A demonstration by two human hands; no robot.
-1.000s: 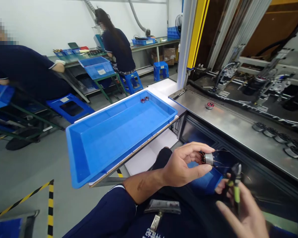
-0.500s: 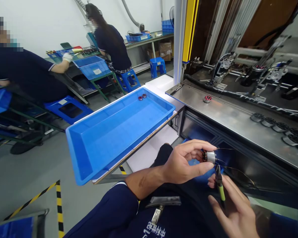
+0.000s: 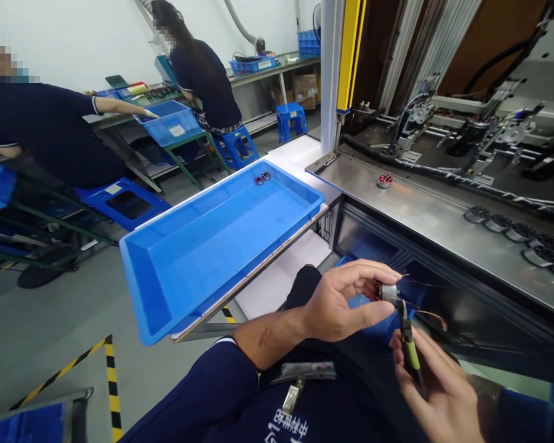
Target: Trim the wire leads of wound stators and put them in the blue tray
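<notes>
Between the thumb and fingers of my left hand (image 3: 339, 301) is a small round motor part (image 3: 387, 291) with a silver rim. Thin copper wires (image 3: 427, 312) trail from its right side. My right hand (image 3: 443, 381) is wrapped round cutting pliers (image 3: 410, 347) with yellow-green and dark handles. The pliers' jaws point up and lie close against the motor part's lower right side, by the wires. Whether the jaws touch a wire I cannot tell.
A long blue tray (image 3: 231, 246) at my left holds two small motor parts (image 3: 262, 178). On the metal ledge (image 3: 425, 215) of the machine stand a red-and-silver motor part (image 3: 385, 181) and several dark-and-silver ones (image 3: 519, 232). Two co-workers sit at benches at the far left.
The pliers have come up against the motor part, and my right fingers have closed further round the handles. The wires have shifted. A co-worker's arm now reaches into a blue bin.
</notes>
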